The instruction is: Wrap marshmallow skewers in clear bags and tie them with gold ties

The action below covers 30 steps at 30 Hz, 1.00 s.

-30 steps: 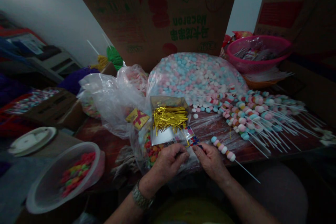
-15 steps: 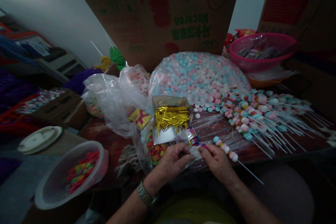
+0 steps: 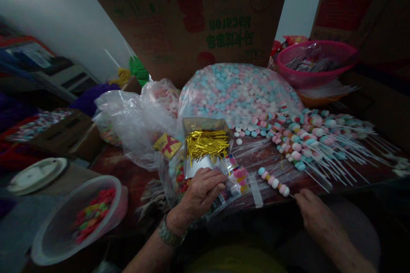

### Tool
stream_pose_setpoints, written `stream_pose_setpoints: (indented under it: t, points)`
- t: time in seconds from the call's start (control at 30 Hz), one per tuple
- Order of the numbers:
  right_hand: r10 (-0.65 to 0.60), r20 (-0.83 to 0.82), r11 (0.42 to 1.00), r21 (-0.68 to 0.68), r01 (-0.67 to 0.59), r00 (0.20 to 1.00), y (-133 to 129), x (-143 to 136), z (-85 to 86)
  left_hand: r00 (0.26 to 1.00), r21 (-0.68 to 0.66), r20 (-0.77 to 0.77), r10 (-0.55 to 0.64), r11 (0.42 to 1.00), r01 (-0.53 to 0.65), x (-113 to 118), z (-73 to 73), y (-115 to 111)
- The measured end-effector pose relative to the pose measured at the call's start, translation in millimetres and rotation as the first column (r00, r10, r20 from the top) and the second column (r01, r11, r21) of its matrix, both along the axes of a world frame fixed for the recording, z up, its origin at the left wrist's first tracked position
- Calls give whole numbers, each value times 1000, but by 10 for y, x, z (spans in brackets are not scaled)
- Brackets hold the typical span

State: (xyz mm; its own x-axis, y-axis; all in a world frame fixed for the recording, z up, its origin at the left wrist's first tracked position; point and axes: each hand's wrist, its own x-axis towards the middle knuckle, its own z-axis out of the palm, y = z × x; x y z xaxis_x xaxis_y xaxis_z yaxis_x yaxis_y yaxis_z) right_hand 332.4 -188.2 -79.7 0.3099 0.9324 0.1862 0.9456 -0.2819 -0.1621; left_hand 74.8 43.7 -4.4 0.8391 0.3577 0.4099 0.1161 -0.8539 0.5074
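In the head view my left hand [image 3: 202, 191], a watch on its wrist, is closed at the edge of a clear printed plastic bag [image 3: 239, 179] with pink and yellow pictures. My right hand [image 3: 315, 211] pinches the stick of a marshmallow skewer [image 3: 273, 182], whose blue, white, pink and yellowish pieces lie along the table's front. Just behind my left hand, gold twist ties [image 3: 206, 143] fill an open box [image 3: 188, 126]. Beneath that hand other printed packaging lies partly hidden.
A large clear bag of pastel marshmallows [image 3: 237, 89] sits at the back, before a cardboard box [image 3: 179, 21]. Finished-looking skewers [image 3: 307, 136] are heaped at right, below a pink basket [image 3: 317, 72]. A plastic bowl [image 3: 48, 239] of coloured gummies stands at left.
My right hand has left the plastic bag and moved right to the skewer's stick. My left hand stays near the bag, which now lies flatter on the table.
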Motion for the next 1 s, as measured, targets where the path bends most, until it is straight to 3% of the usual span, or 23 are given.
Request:
stream_pose_setpoints:
  t: [0.13,0.23,0.3,0.43,0.6,0.77,0.9,1.0]
  points:
    - [87,-56,946,318,-65,995,-61,106,413,998,91,-52,-40,995,44,33,92,14]
    - [139,-28,910,398,-116,990,-62,129,746,995,143,-85,-59,987,71,68,169,16]
    - [209,23,884,423,-199,978,-24,111,850,994,175,-94,-64,981,79,86,206,24]
    - [332,144,820,444,-361,932,64,76,867,989,242,-132,-64,966,95,92,254,63]
    - [365,177,799,444,-405,914,133,17,871,978,305,-203,-56,945,118,152,299,44]
    - [382,-10,862,365,-352,924,232,-103,717,943,292,-325,-69,941,169,321,305,-66]
    - [407,-186,893,289,-346,894,310,-184,582,889,189,-452,-72,966,174,406,196,-105]
    - [438,-331,898,199,-392,836,400,-253,586,834,54,-538,-123,982,179,477,99,-153]
